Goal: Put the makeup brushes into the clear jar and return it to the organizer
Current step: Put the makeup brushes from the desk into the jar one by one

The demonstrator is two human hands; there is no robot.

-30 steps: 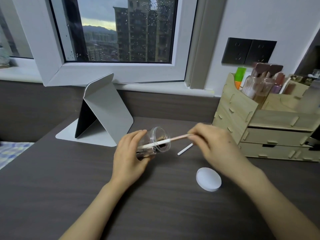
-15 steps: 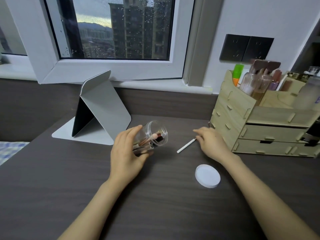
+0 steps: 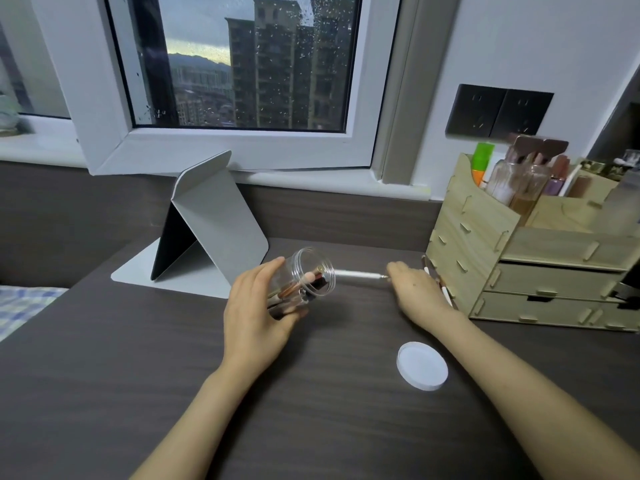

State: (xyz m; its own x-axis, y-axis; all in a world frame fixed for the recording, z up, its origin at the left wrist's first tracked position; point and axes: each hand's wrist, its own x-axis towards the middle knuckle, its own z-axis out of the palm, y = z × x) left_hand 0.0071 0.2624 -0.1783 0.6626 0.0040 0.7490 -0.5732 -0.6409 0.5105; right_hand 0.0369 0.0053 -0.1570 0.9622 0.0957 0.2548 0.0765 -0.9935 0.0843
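Note:
My left hand (image 3: 254,306) grips the clear jar (image 3: 304,277), tilted with its mouth toward the right; several makeup brushes lie inside it. My right hand (image 3: 415,294) pinches one end of a white-handled brush (image 3: 358,274) held level, its other end close to the jar's mouth. More brushes (image 3: 445,292) lie on the desk behind that hand, against the wooden organizer (image 3: 502,258). The jar's white lid (image 3: 421,365) lies flat on the desk near my right forearm.
The organizer at the right has drawers and holds bottles (image 3: 512,181) on top. A grey folded tablet stand (image 3: 207,223) sits at the back left, under the window sill. Dark wall sockets (image 3: 498,110) are above the organizer.
My right hand let one brush drop into the jar, reached to the desk, and picked up the white-handled brush; it now holds it level toward the jar's mouth. The jar stayed tilted.

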